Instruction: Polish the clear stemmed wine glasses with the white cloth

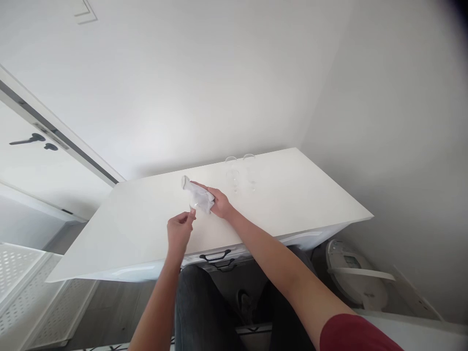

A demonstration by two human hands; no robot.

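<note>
My right hand (220, 204) is closed around a crumpled white cloth (204, 193), one end of which sticks up to the left. A clear glass (196, 204) glints at the cloth's lower left, mostly covered by it. The fingertips of my left hand (181, 226) pinch the near edge of that glass; its exact shape is hidden. Both hands are just above the white tabletop (288, 195). Beyond my right hand stand clear stemmed glasses, one at the left (232, 174) and one at the right (249, 170), hard to make out against the white.
A white wall rises behind the cabinet top. Black drawer handles (215, 255) sit below its front edge, close to my knees. A white round appliance (354, 273) stands on the floor at right. At left are a door with a dark handle (27, 139) and white perforated panels (54, 297).
</note>
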